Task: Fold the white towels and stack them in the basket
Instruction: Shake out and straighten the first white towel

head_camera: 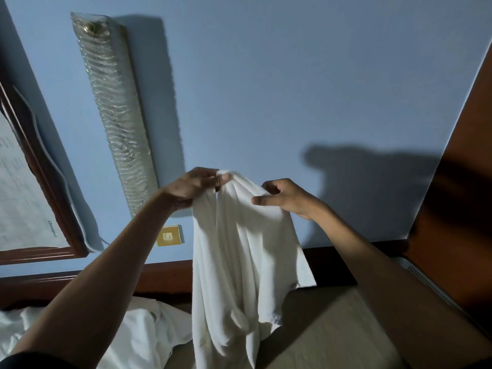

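A white towel (234,257) hangs in loose folds in the air in front of the blue wall, held up by its top edge. My left hand (193,186) pinches the towel's upper left part between thumb and fingers. My right hand (286,199) grips the top edge a little to the right, thumb in front of the cloth. The towel's lower end dangles above the beige surface. More white cloth (138,334) lies crumpled at the lower left. No basket is in view.
A beige bed surface (332,328) lies below, with a dark wooden headboard (165,275) behind it. A glass wall lamp (114,113), a gold switch plate (169,235), a framed picture (29,195) and a wooden panel (458,195) surround the spot.
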